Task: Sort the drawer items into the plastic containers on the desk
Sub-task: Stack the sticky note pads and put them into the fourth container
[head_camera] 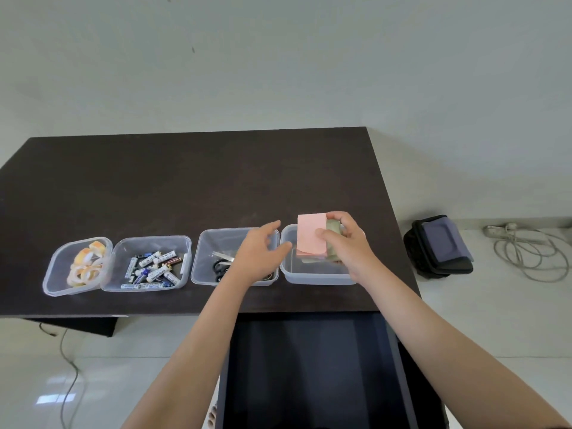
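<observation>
A pale pink sticky-note pad (311,235), flat, rectangular and matte, is being held over the rightmost clear plastic container (315,275) on the dark wood-grain desk (185,181). It is being gripped by the right hand (348,243), thumb on the near face and fingers curled over the far edge, together with a dull green pad (333,226) showing behind it. More paper pads are lying in the bottom of that container, partly hidden by the hand. The left hand (260,255) is being held relaxed with fingers spread, grasping nothing, above the next container (205,258), in which black-handled scissors (221,264) with bright metal blades are lying. Further left, a container of cylindrical batteries (151,269), white and dark blue with metallic ends, is being kept just beside a tilted container of glossy tape rolls (86,267), translucent with orange cores. All four containers are thin-walled, translucent, with rounded corners. Below the desk edge, a dark drawer (309,366) is standing open. On the pale tiled floor a black fabric bag (439,246) and a coiled white cable (526,246) are lying.
</observation>
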`<state>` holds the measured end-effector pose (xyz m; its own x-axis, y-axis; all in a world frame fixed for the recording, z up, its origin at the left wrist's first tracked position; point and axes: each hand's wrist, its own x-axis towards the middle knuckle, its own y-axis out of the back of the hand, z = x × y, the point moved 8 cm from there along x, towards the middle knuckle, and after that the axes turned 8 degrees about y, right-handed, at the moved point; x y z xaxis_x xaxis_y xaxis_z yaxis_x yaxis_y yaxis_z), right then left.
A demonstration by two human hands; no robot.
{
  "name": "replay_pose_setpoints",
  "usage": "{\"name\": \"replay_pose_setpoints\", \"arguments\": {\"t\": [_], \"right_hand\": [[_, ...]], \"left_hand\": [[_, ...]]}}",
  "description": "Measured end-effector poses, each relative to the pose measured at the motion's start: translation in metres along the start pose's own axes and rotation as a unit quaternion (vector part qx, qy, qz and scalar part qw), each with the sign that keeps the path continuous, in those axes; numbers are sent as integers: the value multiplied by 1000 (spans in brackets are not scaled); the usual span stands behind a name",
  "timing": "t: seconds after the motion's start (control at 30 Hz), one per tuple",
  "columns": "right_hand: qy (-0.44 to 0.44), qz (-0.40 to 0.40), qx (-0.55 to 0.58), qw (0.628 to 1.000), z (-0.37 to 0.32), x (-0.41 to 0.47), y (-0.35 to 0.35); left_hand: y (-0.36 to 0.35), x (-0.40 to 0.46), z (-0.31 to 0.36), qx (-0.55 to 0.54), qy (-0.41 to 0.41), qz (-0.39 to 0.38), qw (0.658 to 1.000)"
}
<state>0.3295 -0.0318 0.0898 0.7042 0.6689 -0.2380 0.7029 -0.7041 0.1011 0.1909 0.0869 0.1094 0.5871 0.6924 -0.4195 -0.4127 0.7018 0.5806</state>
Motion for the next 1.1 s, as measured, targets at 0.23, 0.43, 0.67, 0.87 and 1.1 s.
{"name": "replay_pose_setpoints", "arguments": {"t": [0.23, 0.43, 0.67, 0.87, 1.1], "right_hand": [[-93, -3, -69, 993, 32, 20, -21], [-157, -11, -35, 987, 50, 25, -36], [-118, -63, -149, 980, 49, 32, -32], [-66, -94, -288, 951, 39, 32, -26], [-68, -98, -323, 939, 47, 28, -15]], "left_hand": [[-18, 21, -40, 45, 32, -8, 998], [-20, 24, -46, 5, 27, 4, 1000], [-21, 26, -50, -22, 28, 4, 999], [-21, 26, -52, -46, 38, -1, 998], [-23, 27, -54, -57, 47, -4, 997]]}}
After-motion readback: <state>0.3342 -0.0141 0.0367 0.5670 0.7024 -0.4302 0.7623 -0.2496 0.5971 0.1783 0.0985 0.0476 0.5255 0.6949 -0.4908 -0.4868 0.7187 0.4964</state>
